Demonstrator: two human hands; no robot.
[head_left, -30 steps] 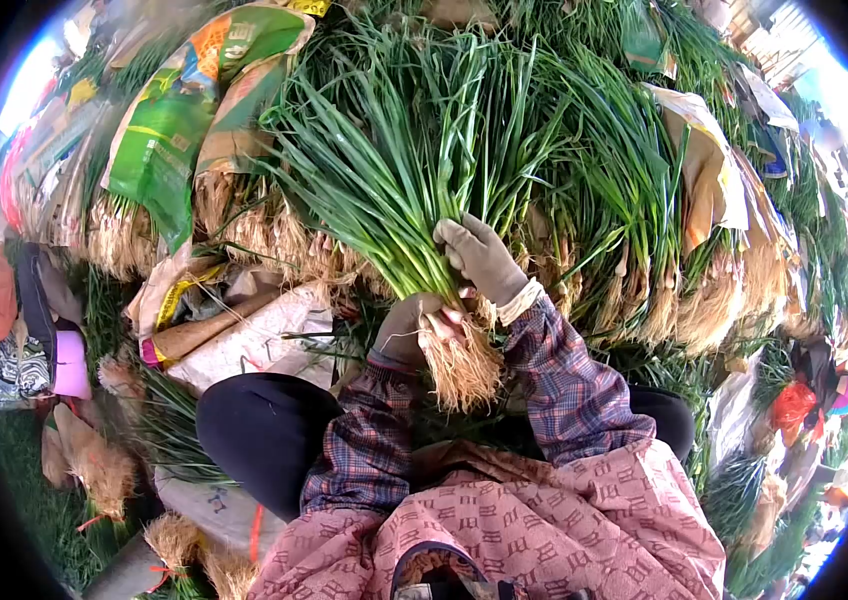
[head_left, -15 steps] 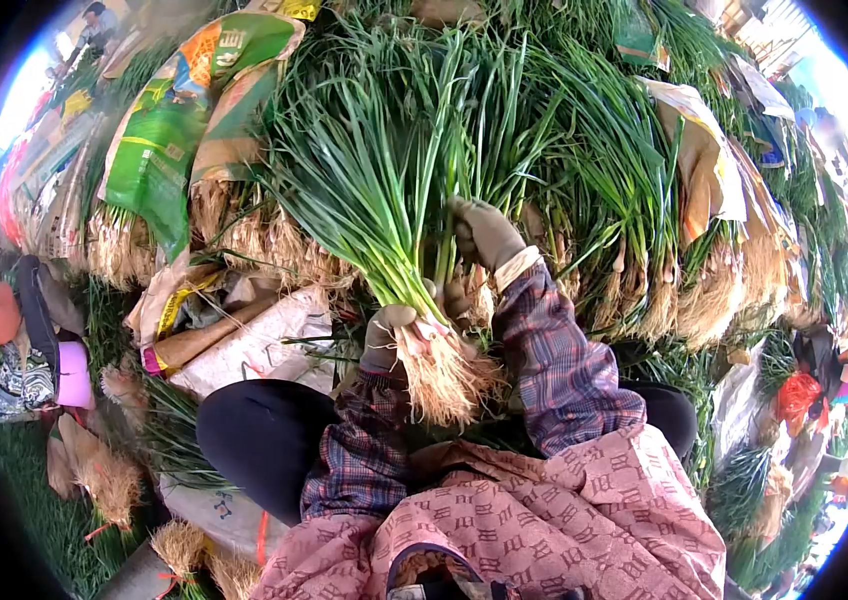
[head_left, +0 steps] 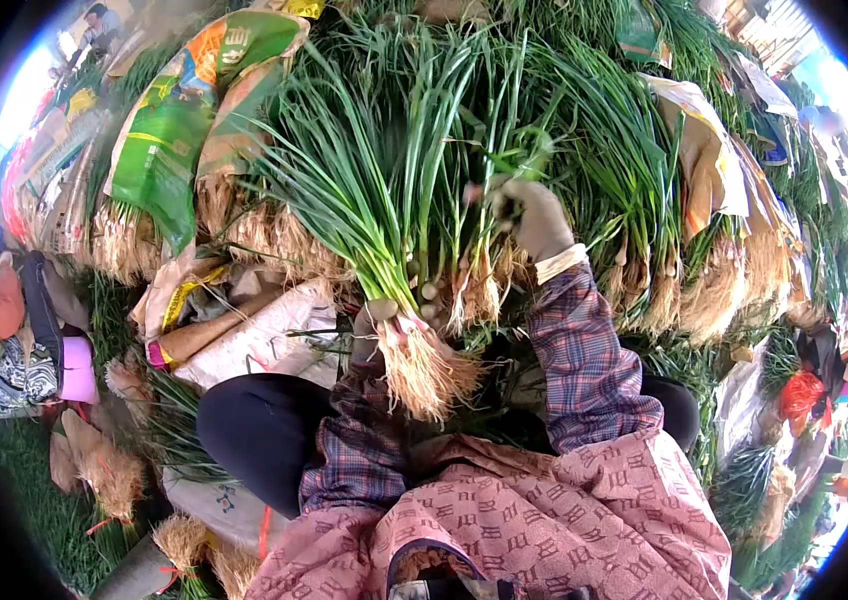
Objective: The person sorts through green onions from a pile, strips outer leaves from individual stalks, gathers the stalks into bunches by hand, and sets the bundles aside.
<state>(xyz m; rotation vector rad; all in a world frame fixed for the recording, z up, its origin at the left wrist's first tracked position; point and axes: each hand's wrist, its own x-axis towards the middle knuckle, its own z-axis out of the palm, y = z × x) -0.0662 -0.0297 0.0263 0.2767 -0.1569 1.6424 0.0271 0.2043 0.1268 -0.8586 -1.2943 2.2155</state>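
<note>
A thick bunch of scallions (head_left: 399, 245) leans across the middle of the view, green leaves up and pale, stringy roots towards my lap. Around its base, just above the roots, my gloved left hand (head_left: 376, 318) is closed; the stalks hide part of it. My gloved right hand (head_left: 536, 218) is raised to the right of the bunch, apart from it, with its fingers curled. At its fingertips a limp scallion leaf (head_left: 529, 152) shows, blurred by motion. Behind the bunch, more loose scallions (head_left: 479, 290) lie with their roots towards me.
Heaped scallions (head_left: 624, 150) fill the far side. Green printed sacking (head_left: 154, 150) covers those at left, and a pale sack piece (head_left: 699, 150) those at right. A whitish folded sack (head_left: 264, 335) lies near my left knee (head_left: 259, 435). Tied bunches (head_left: 109, 470) sit at lower left.
My right hand has moved right and slightly up, away from the bunch, with a blurred leaf at its fingers. The bunch in my left hand has shifted slightly left.
</note>
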